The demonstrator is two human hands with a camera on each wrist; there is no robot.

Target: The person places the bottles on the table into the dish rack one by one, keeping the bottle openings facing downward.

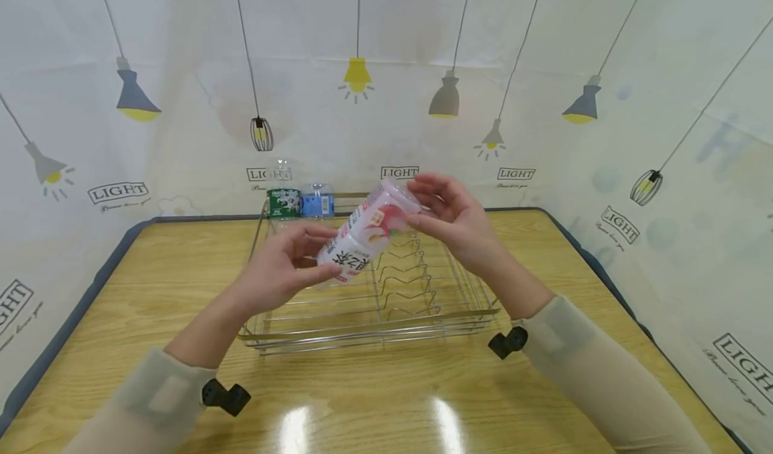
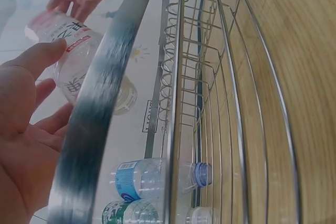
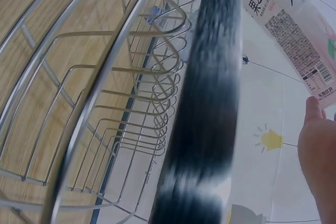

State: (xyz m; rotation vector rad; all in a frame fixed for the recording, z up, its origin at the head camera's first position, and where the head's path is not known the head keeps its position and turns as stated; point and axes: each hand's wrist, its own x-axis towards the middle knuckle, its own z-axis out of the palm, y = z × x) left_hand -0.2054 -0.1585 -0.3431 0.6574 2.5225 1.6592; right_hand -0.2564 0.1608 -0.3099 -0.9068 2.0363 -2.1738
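Note:
A clear plastic bottle with a pink and white peach label [image 1: 368, 229] is held tilted above the wire rack [image 1: 368, 333], its base up to the right and its neck down to the left. My left hand [image 1: 280, 266] grips the lower part, thumb across the front of the label and fingers behind. At the base, my right hand [image 1: 455, 222] holds the rim between thumb and curved fingers. In the left wrist view the bottle's clear neck end [image 2: 126, 97] shows past the rack's flat metal rim [image 2: 105, 85].
At the rack's back left corner, a green-labelled bottle [image 1: 284, 202] and a blue-labelled bottle [image 1: 318, 204] stand upside down, caps low among the wires. A row of wavy wire dividers [image 1: 407, 273] runs through the rack. The wooden table [image 1: 374, 393] meets a printed cloth backdrop [image 1: 398, 125].

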